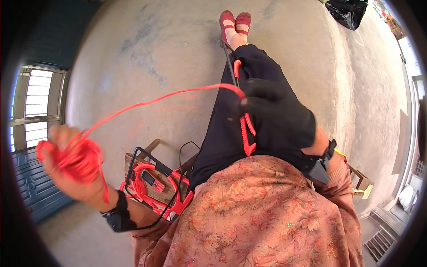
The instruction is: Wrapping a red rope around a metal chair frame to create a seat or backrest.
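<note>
Nearest me, floral fabric drapes my lap. My left hand [73,167] is curled tight around a fuzzy ball of red yarn [71,155]. Its thin strand [151,101] arcs to my black-gloved right hand [275,115], pinched shut on it. Beyond lies smooth concrete floor [155,53].

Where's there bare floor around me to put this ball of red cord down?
Wide bare concrete floor lies ahead, between the red cord and the door; more to the right of the legs, below the black bag. It is crowded by the left hand, where the red frame sits on the wooden stand.
</note>
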